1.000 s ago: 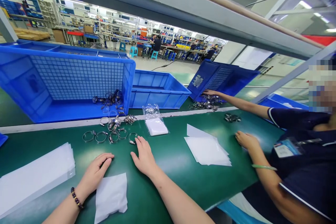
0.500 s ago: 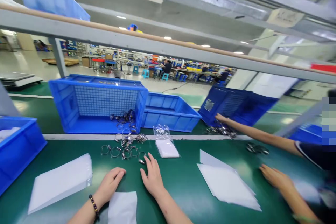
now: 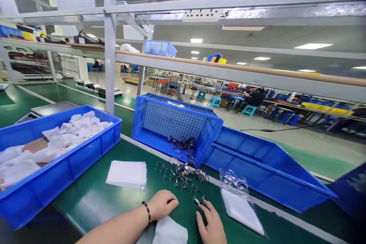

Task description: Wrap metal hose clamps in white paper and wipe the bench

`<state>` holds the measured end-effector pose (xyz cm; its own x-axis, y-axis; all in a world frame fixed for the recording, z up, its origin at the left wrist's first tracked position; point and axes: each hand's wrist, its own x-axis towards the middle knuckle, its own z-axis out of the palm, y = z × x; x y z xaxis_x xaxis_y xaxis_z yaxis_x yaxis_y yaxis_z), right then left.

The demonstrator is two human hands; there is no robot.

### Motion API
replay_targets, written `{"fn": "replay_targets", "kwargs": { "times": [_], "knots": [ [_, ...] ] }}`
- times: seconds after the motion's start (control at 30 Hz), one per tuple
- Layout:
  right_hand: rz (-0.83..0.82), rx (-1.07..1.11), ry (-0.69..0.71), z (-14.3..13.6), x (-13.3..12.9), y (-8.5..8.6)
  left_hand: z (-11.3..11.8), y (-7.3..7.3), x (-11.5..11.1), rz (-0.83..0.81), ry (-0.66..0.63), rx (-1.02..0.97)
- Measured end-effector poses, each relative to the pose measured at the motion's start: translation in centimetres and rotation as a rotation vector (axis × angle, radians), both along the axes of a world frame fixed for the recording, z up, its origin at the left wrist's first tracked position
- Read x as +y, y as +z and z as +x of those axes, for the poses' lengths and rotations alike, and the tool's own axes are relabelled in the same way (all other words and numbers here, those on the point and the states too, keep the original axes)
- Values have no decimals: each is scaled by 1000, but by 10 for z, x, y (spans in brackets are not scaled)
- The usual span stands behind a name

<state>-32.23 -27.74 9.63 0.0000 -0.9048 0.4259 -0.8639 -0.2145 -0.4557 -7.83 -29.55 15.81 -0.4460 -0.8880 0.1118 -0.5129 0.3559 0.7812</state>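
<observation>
My left hand [image 3: 162,204] rests on the green tabletop with loosely bent fingers and a small gap at the thumb; nothing shows in it. Partly beneath it lies a flat white bag [image 3: 170,232]. With fingers spread, my right hand [image 3: 211,224] reaches to a metal hose clamp [image 3: 199,195], its fingertips at the clamp's screw end. More hose clamps [image 3: 181,181] lie loose just beyond, spilling from a tipped blue crate [image 3: 148,143]. Left of them sits a stack of white bags [image 3: 126,174].
A long blue bin [image 3: 98,143] with white wrapped pieces stands at the left. Another blue bin [image 3: 265,175] is at the back right, with a clear plastic packet [image 3: 241,206] of white sheets before it. A shelf rail [image 3: 228,70] crosses above.
The view has swung left, bringing more of the left bin into sight and losing the co-worker's arms and the right-hand stack. My hands keep nearly the same places by the clamps and bag.
</observation>
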Motion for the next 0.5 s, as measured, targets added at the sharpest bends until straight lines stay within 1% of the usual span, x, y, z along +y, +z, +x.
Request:
{"fn": "replay_targets", "kwargs": {
  "times": [0.3, 0.5],
  "knots": [
    [18, -60, -1, -5, -8, -9, 1, -5, -1, 3, -5, 17],
    [70, -64, 13, -15, -11, -15, 1, -10, -3, 25, -17, 62]
  ]
}}
